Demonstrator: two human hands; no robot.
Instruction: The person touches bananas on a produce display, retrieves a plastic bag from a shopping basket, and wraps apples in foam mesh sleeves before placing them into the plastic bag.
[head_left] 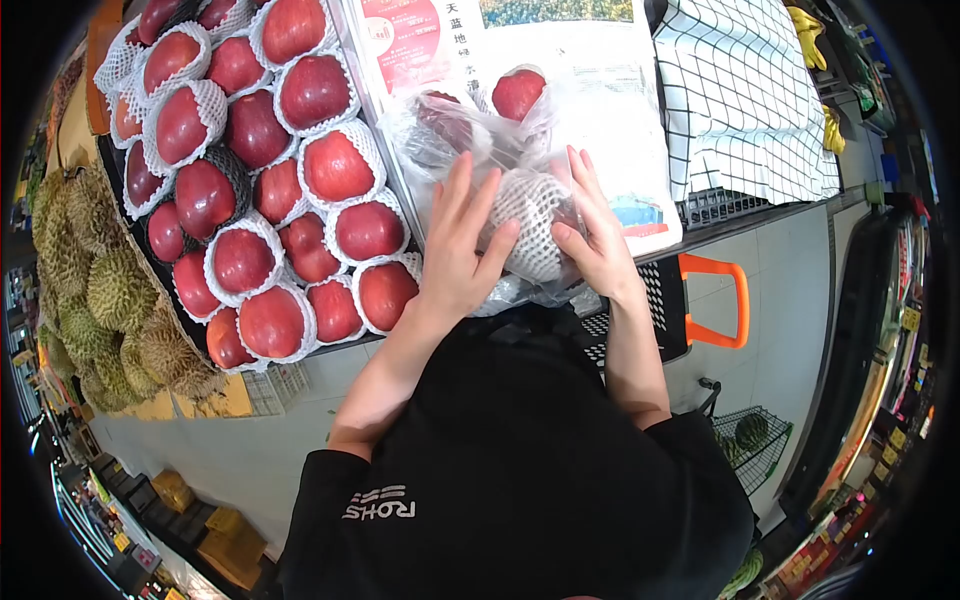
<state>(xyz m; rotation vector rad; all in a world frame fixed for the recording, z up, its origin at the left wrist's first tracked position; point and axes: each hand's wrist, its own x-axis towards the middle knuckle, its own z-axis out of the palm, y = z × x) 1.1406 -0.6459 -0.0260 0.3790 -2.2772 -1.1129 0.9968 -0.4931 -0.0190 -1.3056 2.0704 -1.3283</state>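
A clear plastic bag [520, 150] lies on the printed paper, with a fruit in white foam netting [535, 222] inside it near my body. My left hand [468, 240] rests on the left side of the bag, fingers spread. On the right side, my right hand [597, 230] touches the bag and the netted fruit, its fingers apart. One red apple [519, 93] shows at the far end of the bag, and another dark red apple [443, 112] shows through the plastic at the left.
Rows of netted red apples [272, 322] fill the stand at the left, beside a heap of durians [120, 290]. A checked cloth [745, 100] lies at the right. Below it stand an orange handle [740, 305] and a wire basket [765, 450].
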